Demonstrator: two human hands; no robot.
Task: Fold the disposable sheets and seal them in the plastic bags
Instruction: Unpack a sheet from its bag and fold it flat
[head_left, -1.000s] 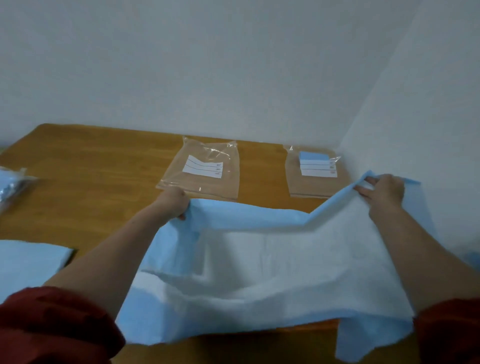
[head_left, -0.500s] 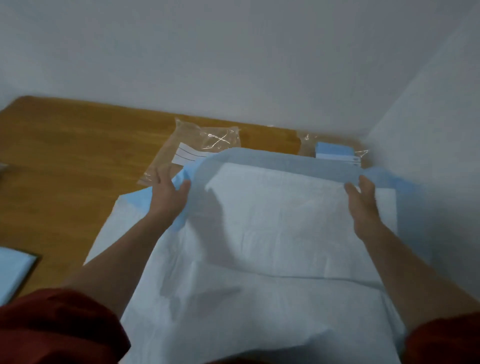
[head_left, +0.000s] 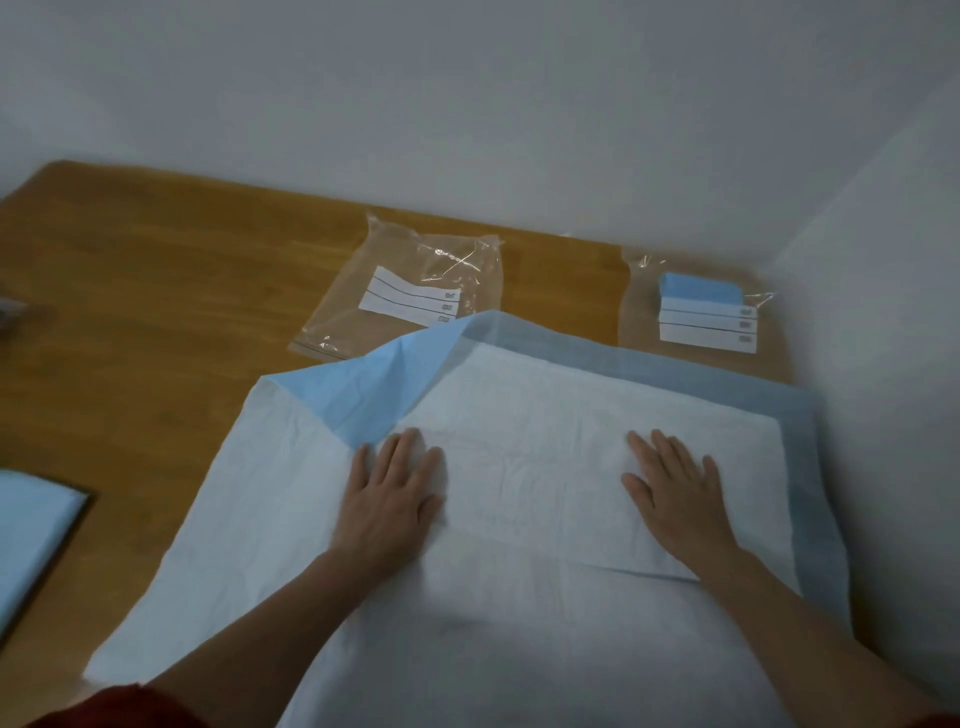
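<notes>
Sheet (head_left: 519, 405) lies spread over the near right part of the wooden table (head_left: 156, 312), white side up, with a blue-grey border along its far and right edges. An upper layer lies folded over a lower one, and at the far left corner the fold lifts and shows the bright blue underside. The lower layer reaches out further to the left and toward the person.

Left hand (head_left: 387, 499) rests palm down on the upper layer, close to the turned-up blue corner; its fingers (head_left: 410, 452) are straight, slightly spread, and press the sheet flat without gripping it. Right hand (head_left: 675, 499) lies the same way further right on the same layer, well apart from the left, its fingers (head_left: 665, 452) straight and flat on the white surface, holding nothing. A red sleeve (head_left: 119, 706) shows at the bottom left.

Beyond the sheet, near the wall (head_left: 467, 104), lie two clear plastic bags. The left bag (head_left: 405, 270) is flat, with a white lined label, and the lifted corner of the sheet overlaps its near edge. The right bag (head_left: 639, 312) holds a small folded blue pad (head_left: 698, 288) above its own label; whether the sheet touches this bag cannot be told.

At the left edge of the view a second, light blue sheet (head_left: 31, 535) lies on the table, partly cut off
</notes>
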